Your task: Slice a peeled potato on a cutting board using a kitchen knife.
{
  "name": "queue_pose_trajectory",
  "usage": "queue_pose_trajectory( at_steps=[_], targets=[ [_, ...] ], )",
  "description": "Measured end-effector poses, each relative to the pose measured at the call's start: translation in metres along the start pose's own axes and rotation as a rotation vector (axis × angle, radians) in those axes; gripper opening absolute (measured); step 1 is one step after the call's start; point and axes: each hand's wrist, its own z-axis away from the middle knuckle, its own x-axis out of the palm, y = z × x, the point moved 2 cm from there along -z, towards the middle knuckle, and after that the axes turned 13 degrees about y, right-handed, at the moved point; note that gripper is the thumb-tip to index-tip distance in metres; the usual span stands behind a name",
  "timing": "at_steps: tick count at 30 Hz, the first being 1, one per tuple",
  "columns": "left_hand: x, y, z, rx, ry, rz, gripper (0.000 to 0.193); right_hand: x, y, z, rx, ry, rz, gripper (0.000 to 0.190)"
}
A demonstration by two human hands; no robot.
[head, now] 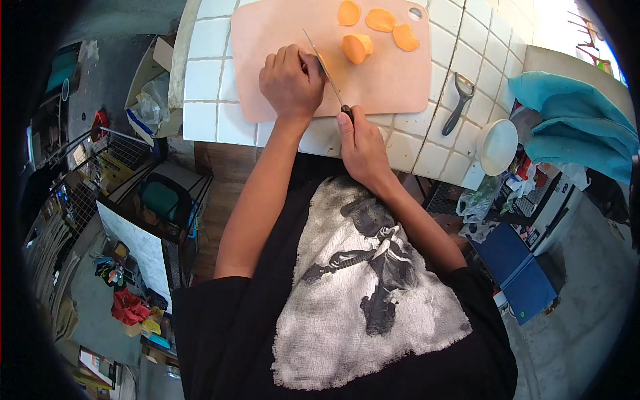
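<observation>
A pink cutting board [400, 92] lies on the tiled counter before me. My left hand [292, 80] is curled over its left half, fingers bent around a piece of orange root vegetable [323, 59] that is mostly hidden. In my right hand [364, 147] is the dark handle of a kitchen knife [325, 67]. Its blade slants up and left, close beside my left thumb. Right of the blade sits a thick cut chunk [356, 49] of the same vegetable. Three flat slices [381, 20] are spread near the board's upper right.
A vegetable peeler [457, 104] lies on the tiles [437, 155] to the right. Near the counter's right end is a white bowl [497, 146], tilted in view, beside blue-green fabric [575, 120]. An open cardboard box [150, 95] holding plastic stands off the counter's left edge.
</observation>
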Motion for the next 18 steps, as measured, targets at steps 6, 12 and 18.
queue_pose_trajectory(
  at_steps=[6, 12, 18],
  targets=[
    [0.0005, 0.0004, -0.0013, 0.019, 0.010, -0.002, 0.026, -0.0002, -0.0042, 0.0010, 0.038, -0.023, 0.024, 0.035],
    [-0.0019, 0.0009, -0.0024, 0.011, 0.008, -0.009, 0.025, 0.0003, -0.0075, 0.0021, 0.022, -0.005, 0.065, 0.036],
    [-0.0068, 0.0042, -0.0044, 0.006, -0.040, 0.007, 0.025, 0.0009, -0.0089, 0.0016, 0.047, -0.009, 0.063, 0.036]
  ],
)
